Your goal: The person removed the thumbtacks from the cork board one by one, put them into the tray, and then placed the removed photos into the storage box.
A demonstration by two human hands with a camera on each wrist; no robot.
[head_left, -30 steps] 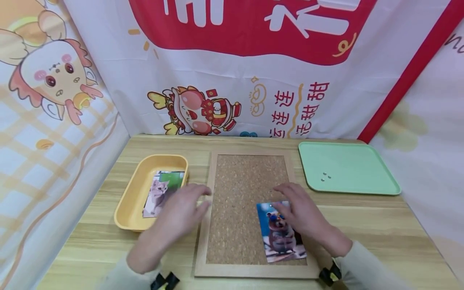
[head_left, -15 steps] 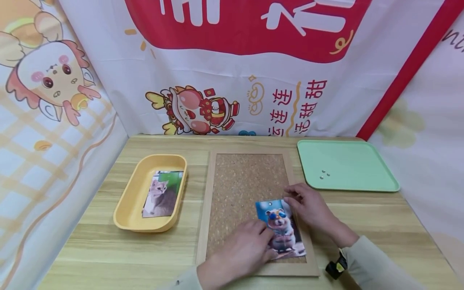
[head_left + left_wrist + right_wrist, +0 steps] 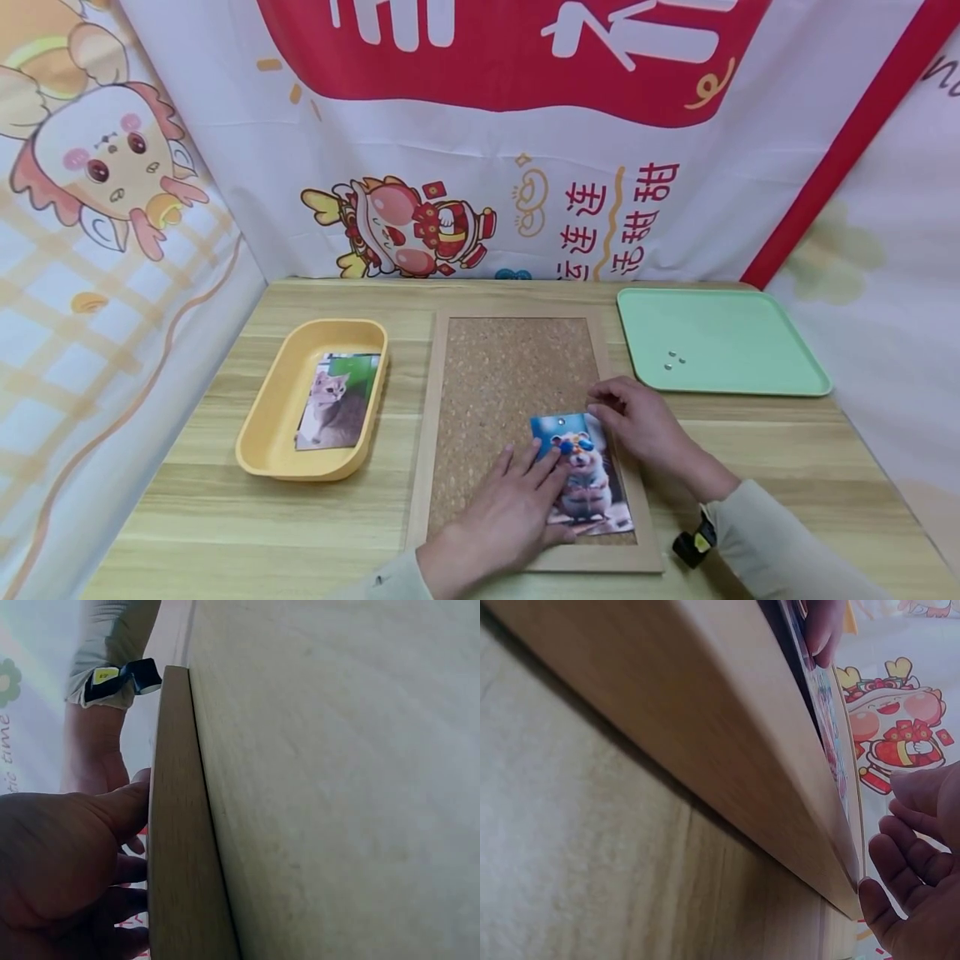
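Note:
A photo of a hamster in sunglasses (image 3: 588, 492) lies on the lower right of the wood-framed corkboard (image 3: 495, 367). A small silver pin head (image 3: 562, 422) sits at its top left. My left hand (image 3: 506, 512) rests on the photo's left side with the fingers spread and straight. In the left wrist view, the frame's edge (image 3: 180, 825) hides what lies under its fingertips. At the photo's top right corner is my right hand (image 3: 641, 421), its thumb at the corner. The right wrist view shows that hand (image 3: 922, 862) with loosely bent fingers and nothing visible between them.
On the left stands a yellow basket (image 3: 258, 417) holding a cat photo (image 3: 341, 408). A green tray (image 3: 742, 342) at the back right bears a few small silver pins (image 3: 668, 367). Behind the wooden table (image 3: 352, 533) hangs a printed cloth (image 3: 450, 142).
My left hand has come from beside the yellow basket across to the hamster photo, and its fingers have spread out flat. My right hand has shifted slightly right, off the photo's face to its corner.

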